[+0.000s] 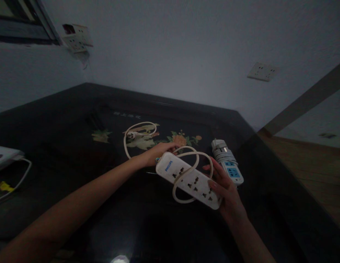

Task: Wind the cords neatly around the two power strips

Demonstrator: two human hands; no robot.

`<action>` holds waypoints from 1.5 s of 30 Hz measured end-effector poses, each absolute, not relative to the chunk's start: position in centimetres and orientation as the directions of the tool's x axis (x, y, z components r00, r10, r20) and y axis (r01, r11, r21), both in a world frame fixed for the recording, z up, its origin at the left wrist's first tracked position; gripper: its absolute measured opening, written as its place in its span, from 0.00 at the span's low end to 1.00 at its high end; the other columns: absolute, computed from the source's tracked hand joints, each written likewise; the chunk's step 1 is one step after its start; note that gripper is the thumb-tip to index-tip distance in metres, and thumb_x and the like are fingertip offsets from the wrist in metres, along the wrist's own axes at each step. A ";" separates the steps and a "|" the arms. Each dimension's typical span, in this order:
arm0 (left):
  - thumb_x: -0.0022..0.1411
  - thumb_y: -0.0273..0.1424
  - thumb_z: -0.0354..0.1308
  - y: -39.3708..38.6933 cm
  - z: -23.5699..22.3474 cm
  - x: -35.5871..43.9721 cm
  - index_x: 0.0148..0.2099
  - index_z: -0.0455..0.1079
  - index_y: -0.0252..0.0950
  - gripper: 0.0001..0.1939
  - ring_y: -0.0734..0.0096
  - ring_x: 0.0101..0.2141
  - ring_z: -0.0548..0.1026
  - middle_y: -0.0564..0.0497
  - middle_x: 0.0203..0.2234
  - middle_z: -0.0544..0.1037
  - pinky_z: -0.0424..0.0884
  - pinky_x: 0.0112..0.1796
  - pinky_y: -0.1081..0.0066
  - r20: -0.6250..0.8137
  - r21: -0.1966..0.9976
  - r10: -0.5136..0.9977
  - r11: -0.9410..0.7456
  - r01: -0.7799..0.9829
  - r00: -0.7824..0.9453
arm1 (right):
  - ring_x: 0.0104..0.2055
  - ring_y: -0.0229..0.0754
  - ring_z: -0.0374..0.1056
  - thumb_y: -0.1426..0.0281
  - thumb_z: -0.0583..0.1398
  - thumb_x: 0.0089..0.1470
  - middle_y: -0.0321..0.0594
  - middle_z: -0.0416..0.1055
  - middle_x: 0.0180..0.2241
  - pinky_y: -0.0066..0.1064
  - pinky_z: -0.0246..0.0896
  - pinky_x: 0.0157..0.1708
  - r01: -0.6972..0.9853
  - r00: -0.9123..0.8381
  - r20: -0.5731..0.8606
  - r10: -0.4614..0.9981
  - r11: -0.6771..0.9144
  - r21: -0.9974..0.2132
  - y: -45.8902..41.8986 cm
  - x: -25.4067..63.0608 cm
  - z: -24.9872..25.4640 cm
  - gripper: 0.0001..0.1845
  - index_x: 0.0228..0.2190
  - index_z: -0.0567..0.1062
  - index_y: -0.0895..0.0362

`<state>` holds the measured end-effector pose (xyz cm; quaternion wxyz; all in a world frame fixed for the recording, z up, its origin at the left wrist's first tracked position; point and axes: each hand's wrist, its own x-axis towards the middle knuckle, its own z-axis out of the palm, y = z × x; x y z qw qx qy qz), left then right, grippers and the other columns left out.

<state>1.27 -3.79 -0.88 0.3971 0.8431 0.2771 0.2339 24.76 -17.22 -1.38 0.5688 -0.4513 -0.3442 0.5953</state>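
Observation:
A white Philips power strip [190, 182] is tilted above the dark table, its sockets facing me. My right hand [226, 190] is closed around its right end, thumb on the socket face and fingers behind. Its cream power cord [186, 201] loops over and around the strip. My left hand [160, 152] is at the strip's upper left end, fingers closed on the cord and partly hidden behind the strip. From there the cord runs left in a wide arc to its plug [131, 135], which lies on the table.
Just right of my right hand lies a second power strip [232, 171] with blue sockets, its grey cord wrapped around it. A white device [7, 157] with a cable and yellow tag [6, 186] sits at the left. Wall sockets [262, 71] are above the glossy table [117, 212].

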 end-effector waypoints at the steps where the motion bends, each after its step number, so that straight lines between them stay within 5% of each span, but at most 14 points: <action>1: 0.57 0.32 0.54 -3.8 -0.9 1.3 0.53 0.67 0.31 0.22 0.65 0.35 0.73 0.45 0.35 0.76 0.67 0.37 0.67 0.187 0.803 0.658 -0.530 0.272 0.730 | 0.37 0.41 0.73 0.69 0.67 0.42 0.38 0.69 0.52 0.29 0.69 0.30 -0.374 0.064 -0.149 0.987 -0.115 -0.920 -17.3 24.7 -1.3 0.35 0.54 0.69 0.43; 10: 0.57 0.30 0.59 -3.9 -0.6 1.9 0.50 0.69 0.35 0.17 0.61 0.49 0.72 0.41 0.48 0.75 0.65 0.51 0.60 0.394 0.803 0.708 -0.575 0.156 0.586 | 0.38 0.40 0.72 0.69 0.68 0.41 0.37 0.69 0.49 0.28 0.70 0.30 -0.421 0.222 -0.119 0.968 -0.015 -0.907 -17.2 24.9 -1.0 0.34 0.52 0.71 0.44; 15: 0.56 0.27 0.59 -5.0 1.0 2.2 0.47 0.70 0.34 0.15 0.61 0.49 0.74 0.44 0.47 0.77 0.66 0.52 0.59 0.154 0.914 0.682 -0.374 0.160 0.715 | 0.40 0.42 0.72 0.67 0.68 0.41 0.38 0.68 0.52 0.29 0.71 0.30 -0.387 0.293 -0.103 0.951 0.019 -0.922 -17.1 25.3 -1.0 0.36 0.54 0.69 0.43; 19: 0.50 0.26 0.66 -6.1 1.9 2.4 0.51 0.67 0.34 0.25 0.60 0.48 0.75 0.42 0.49 0.76 0.69 0.50 0.59 0.019 0.999 0.565 -0.037 0.003 0.825 | 0.41 0.44 0.73 0.66 0.67 0.44 0.39 0.67 0.54 0.35 0.72 0.38 -0.355 0.307 -0.085 0.948 0.031 -0.934 -17.2 24.9 -0.9 0.37 0.56 0.65 0.43; 25: 0.53 0.29 0.65 -6.8 1.2 3.4 0.46 0.70 0.32 0.17 0.63 0.44 0.76 0.43 0.45 0.78 0.71 0.47 0.61 -0.054 0.947 0.736 0.252 -0.199 0.675 | 0.47 0.45 0.70 0.66 0.66 0.45 0.38 0.64 0.55 0.36 0.71 0.41 -0.351 0.266 -0.073 0.961 0.026 -0.936 -17.5 24.2 -0.9 0.38 0.57 0.62 0.41; 30: 0.56 0.29 0.63 -6.9 1.8 3.6 0.45 0.71 0.30 0.14 0.67 0.36 0.77 0.41 0.41 0.79 0.74 0.36 0.68 -0.114 0.923 0.795 0.307 -0.234 0.595 | 0.42 0.44 0.71 0.70 0.68 0.44 0.37 0.70 0.45 0.35 0.71 0.36 -0.319 0.155 -0.025 0.988 0.026 -0.947 -17.3 24.1 -1.2 0.41 0.56 0.59 0.40; 34: 0.58 0.31 0.62 -7.1 2.0 3.0 0.45 0.71 0.30 0.14 0.71 0.32 0.77 0.43 0.37 0.80 0.73 0.32 0.72 -0.156 0.944 0.820 0.287 -0.161 0.550 | 0.35 0.40 0.72 0.65 0.66 0.50 0.36 0.72 0.37 0.31 0.69 0.33 -0.321 0.032 -0.009 0.999 0.002 -0.947 -17.2 24.3 -1.6 0.29 0.53 0.64 0.46; 39: 0.57 0.36 0.63 -9.2 0.8 0.9 0.49 0.69 0.33 0.20 0.69 0.34 0.78 0.44 0.39 0.80 0.73 0.33 0.71 -0.228 0.945 0.776 0.321 -0.057 0.587 | 0.30 0.40 0.72 0.57 0.57 0.58 0.35 0.74 0.28 0.32 0.68 0.34 -0.073 -0.082 -0.057 0.995 -0.063 -0.995 -17.3 24.6 -1.6 0.17 0.46 0.70 0.52; 45: 0.56 0.39 0.63 -12.8 -0.7 -1.5 0.52 0.67 0.34 0.24 0.65 0.36 0.79 0.44 0.41 0.80 0.74 0.34 0.70 -0.345 0.923 0.758 0.381 0.053 0.553 | 0.35 0.43 0.73 0.59 0.60 0.55 0.39 0.76 0.31 0.35 0.68 0.37 0.266 -0.232 -0.098 0.968 -0.034 -0.963 -17.6 23.7 -1.4 0.15 0.41 0.75 0.54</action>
